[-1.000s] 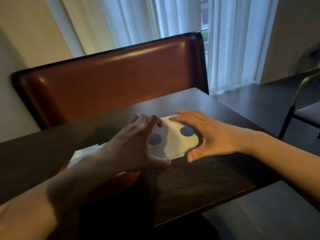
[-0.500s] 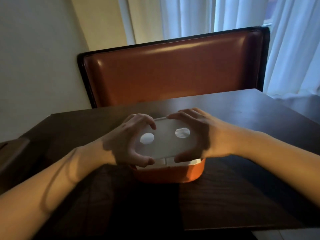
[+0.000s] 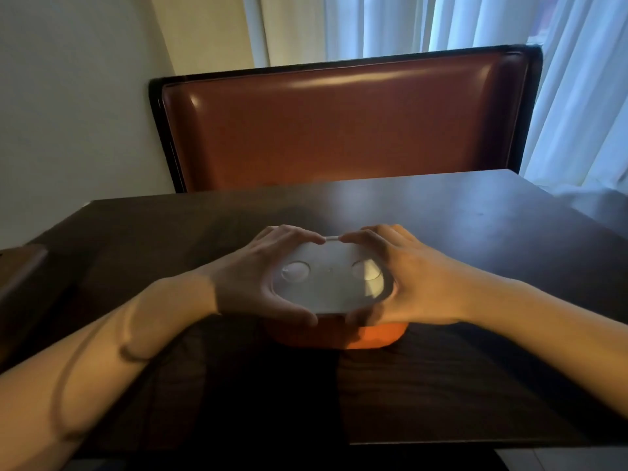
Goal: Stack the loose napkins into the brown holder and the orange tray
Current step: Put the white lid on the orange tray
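Holding the white plate (image 3: 328, 283) with both hands right over the orange tray (image 3: 373, 336), so I'd say I'm at the bit where the tray's stack gets capped or pressed down. My left hand (image 3: 258, 280) is curled round the plate's left end, fingers over the far edge and thumb hooked on the near edge. My right hand (image 3: 407, 280) does the same on the right end, fingertips nearly meeting the left ones at the back. So neither hand is spread flat, both are clamped on the plate.

The plate has two round spots on top, can't really tell if they're holes or dimples in this light. It covers most of the tray, only the near orange wall peeks out underneath, sitting on the dark bench (image 3: 475, 232). I can't see any napkins from here; if they're in the tray they're hidden under the plate. No loose ones show on the bench either. There's a dark brown thing (image 3: 20, 277) at the far left edge of the bench that might be the holder, but honestly too dim to call.

Next move, I reckon: keep the plate level, line its edges up with the tray walls and ease it straight down so nothing underneath bunches up. Then let go with both hands together so it doesn't tip.
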A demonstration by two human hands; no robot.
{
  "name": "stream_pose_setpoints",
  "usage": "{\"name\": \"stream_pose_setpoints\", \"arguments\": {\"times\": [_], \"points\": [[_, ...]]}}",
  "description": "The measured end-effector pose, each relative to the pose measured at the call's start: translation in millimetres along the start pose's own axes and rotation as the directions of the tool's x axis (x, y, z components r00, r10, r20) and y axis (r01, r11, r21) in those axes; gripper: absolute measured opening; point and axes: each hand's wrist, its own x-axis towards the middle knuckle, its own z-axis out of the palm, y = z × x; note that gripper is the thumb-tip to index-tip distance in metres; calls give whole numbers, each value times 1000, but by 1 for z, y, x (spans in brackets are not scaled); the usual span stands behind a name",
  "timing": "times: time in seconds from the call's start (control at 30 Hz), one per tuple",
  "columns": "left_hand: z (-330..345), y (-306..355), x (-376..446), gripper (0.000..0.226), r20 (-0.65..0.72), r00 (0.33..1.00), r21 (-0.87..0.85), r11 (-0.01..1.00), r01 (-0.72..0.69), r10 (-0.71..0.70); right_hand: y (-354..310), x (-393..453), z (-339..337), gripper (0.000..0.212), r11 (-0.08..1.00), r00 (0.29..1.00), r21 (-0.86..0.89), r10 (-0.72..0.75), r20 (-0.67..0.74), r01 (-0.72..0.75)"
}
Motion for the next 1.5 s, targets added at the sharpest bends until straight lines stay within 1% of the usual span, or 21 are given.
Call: {"name": "stream_pose_setpoints", "arguments": {"times": [0.2,0.3,0.37,0.57,0.73,0.9,1.03,1.2,1.33,1.5], "points": [[6,-3,2,97,4,1000,16,1000,3,-3,3,0,3,110,1000,1000,14,10,20,-10],[9,-5,3,106,-6,1000,50,999,-10,11,3,-2,4,110,1000,1000,-5,10,24,-9],[11,-5,4,108,-10,1000,60,998,-11,11,3,-2,5,110,1000,1000,-14,9,23,-9],[16,-4,3,114,-11,999,68,997,40,-39,5,-1,7,107,1000,1000,-15,16,26,-16],[18,-4,2,107,14,999,108,993,42,-44,3,-1,8,106,1000,999,-9,19,44,-19],[19,0,-1,112,17,999,197,980,30,-34,2,-2,8,104,998,999,-54,16,49,-13],[20,4,-2,111,39,998,253,966,46,-57,0,-1,8,104,990,996,-138,26,80,-14],[20,5,-3,105,64,996,248,968,49,-67,-5,8,1,107,992,976,-94,102,190,-86],[21,4,-4,101,55,997,198,980,35,-47,-15,19,4,112,976,972,-181,156,176,-123],[23,2,-4,100,17,999,139,990,36,-39,-19,14,3,106,973,972,-207,145,185,-106]]}}
